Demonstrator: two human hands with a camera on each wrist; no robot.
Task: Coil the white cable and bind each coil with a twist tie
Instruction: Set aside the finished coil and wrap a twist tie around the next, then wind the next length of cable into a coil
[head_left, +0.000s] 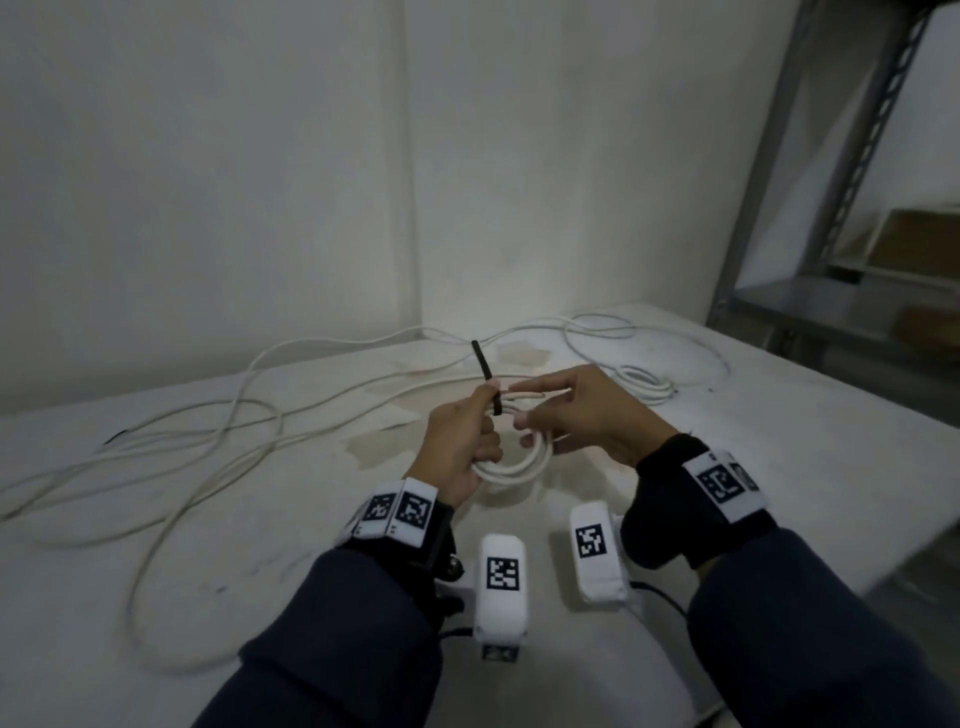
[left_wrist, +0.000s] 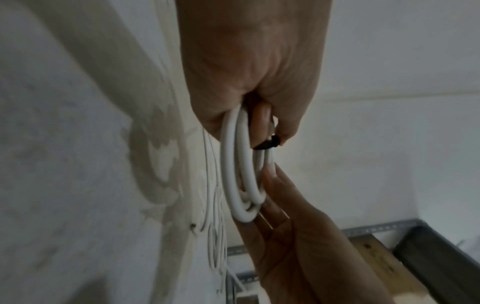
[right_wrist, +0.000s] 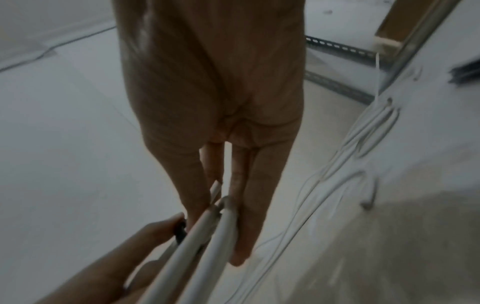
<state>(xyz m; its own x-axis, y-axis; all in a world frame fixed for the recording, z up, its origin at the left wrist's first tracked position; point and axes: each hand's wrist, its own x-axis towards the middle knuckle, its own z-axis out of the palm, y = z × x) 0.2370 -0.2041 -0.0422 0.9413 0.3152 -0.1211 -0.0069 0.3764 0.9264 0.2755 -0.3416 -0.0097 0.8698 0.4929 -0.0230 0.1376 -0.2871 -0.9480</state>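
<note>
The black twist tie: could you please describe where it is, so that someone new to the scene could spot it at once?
Start at the white table and find the two hands raised over its middle. Between them is a small coil of white cable, gripped by the left hand. The twist tie is the short black strip standing up from that hand's fingers, the only dark thing among white cables.

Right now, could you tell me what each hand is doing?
Left hand: grips the coil and black twist tie.
Right hand: fingers pinch the coil.

A grey metal shelving unit (head_left: 810, 171) stands beside the stained white table (head_left: 753, 447).
</note>
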